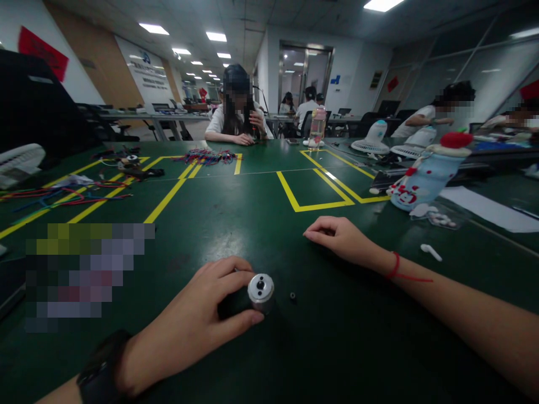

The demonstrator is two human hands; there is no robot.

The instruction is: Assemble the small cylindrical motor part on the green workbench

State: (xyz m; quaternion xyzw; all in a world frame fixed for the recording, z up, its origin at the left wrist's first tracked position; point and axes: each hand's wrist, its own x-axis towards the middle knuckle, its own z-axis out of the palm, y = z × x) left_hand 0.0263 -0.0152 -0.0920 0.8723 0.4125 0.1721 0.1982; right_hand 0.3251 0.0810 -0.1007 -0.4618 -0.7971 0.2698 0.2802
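Note:
A short silver metal cylinder (261,300) stands upright on the green table, with a central hole and two smaller dark holes in its top face. My left hand (210,303) holds it between thumb and fingers from the left side. Just right of the cylinder lies a tiny dark ring-like part (292,297), touched by neither hand. Farther back, my right hand (337,238) rests on the table with its fingers curled together. Nothing shows in it, though the inside of its grip is partly hidden.
Yellow tape (297,209) marks the green table (227,224). Bundled wires (210,157) and loose wires (76,193) lie left. A blue bottle (429,177), a white earbud (432,252), paper (492,207) and fans (373,138) are right. A person (238,112) sits opposite.

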